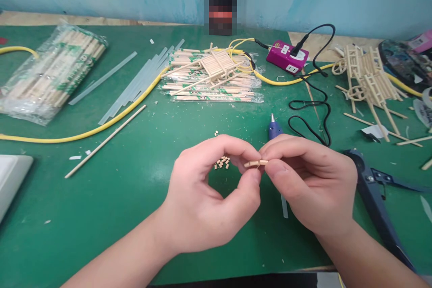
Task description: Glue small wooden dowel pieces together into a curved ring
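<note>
My left hand [209,207] and my right hand [317,189] meet above the green table, thumbs and fingertips pinched together. Between them is a small piece made of short cut chopstick bits [255,163], with a thin strand of what looks like glue under it. Both hands grip this piece; the fingers partly hide its ends. Behind my left fingers lies a little pile of cut wooden bits [222,162]. A blue glue gun [274,129] lies just beyond my right hand, mostly covered by it, and a clear glue stick [285,207] shows below.
Dark-handled cutters [374,198] lie at right. Packs of chopsticks [60,67], loose glue sticks [135,85] and a single chopstick [106,141] lie left. A wooden stick model [218,66] rests on wrapped chopsticks; more models [369,74] stand right. Yellow cable [118,126] reaches a purple power strip [286,56].
</note>
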The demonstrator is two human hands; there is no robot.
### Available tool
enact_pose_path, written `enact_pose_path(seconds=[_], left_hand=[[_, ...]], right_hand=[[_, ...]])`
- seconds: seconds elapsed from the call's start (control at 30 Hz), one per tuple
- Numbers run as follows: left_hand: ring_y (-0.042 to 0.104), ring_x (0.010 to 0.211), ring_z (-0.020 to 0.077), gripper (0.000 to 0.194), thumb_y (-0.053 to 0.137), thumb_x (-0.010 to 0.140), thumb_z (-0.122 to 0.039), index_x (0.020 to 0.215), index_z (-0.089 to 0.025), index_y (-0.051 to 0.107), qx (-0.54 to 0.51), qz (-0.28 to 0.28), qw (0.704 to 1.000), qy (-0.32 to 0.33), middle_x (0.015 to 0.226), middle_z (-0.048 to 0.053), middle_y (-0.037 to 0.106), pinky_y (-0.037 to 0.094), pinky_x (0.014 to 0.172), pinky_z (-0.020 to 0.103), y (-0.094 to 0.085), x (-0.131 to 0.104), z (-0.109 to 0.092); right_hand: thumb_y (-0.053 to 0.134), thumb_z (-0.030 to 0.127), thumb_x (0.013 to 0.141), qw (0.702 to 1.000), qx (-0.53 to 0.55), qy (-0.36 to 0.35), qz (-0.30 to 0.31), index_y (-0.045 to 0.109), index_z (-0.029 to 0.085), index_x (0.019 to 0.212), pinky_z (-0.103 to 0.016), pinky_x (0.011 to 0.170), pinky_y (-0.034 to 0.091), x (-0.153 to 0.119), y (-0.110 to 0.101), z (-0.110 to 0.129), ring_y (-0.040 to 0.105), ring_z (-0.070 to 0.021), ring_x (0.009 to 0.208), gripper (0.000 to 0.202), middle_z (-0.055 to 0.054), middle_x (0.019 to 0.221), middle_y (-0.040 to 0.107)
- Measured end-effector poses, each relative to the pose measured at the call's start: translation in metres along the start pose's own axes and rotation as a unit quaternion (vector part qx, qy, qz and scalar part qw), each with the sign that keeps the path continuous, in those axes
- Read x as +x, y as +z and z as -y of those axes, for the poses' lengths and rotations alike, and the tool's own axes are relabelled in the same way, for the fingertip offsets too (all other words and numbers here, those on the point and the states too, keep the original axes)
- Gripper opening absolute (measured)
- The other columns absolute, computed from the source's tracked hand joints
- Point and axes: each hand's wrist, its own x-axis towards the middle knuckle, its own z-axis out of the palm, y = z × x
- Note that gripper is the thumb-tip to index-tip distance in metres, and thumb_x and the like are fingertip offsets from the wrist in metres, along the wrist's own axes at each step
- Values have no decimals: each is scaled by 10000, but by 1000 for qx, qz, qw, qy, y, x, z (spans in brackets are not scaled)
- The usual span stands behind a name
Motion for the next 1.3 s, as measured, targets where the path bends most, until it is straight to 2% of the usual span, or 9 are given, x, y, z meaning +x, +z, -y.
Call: enact_pose_path(seconds=[0.3,0.67,0.93,1.3], left_hand=[[708,792,164,221,734,841,-35,966,-216,714,-13,4,1000,-8,869,17,758,616,730,293,0,1,-1],[708,711,142,201,744,823,-34,891,-221,712,27,-15,1000,2,816,-4,775,602,667,266,0,0,0],[696,665,115,219,754,807,-23,888,-225,728,46,-22,998,24,801,-28,786,589,638,243,1,0,0],[695,669,119,223,748,790,-15,876,-220,722,20,-10,1000,-13,775,-26,763,595,636,237,-2,0,-1]], right_hand=[[693,30,896,1000,3,-2,-8,766,258,894,-304,630,577,1,1,0,692,-158,709,240,16,785,758],[689,3,865,1000,4,-4,5,765,249,889,-300,618,561,1,2,1,672,-159,693,259,10,772,732],[675,50,878,1000,9,-11,7,774,251,889,-322,594,579,2,2,3,683,-175,675,224,-7,755,735],[688,34,864,1000,8,-9,3,770,245,884,-328,593,573,1,3,3,679,-176,668,228,-6,746,728]])
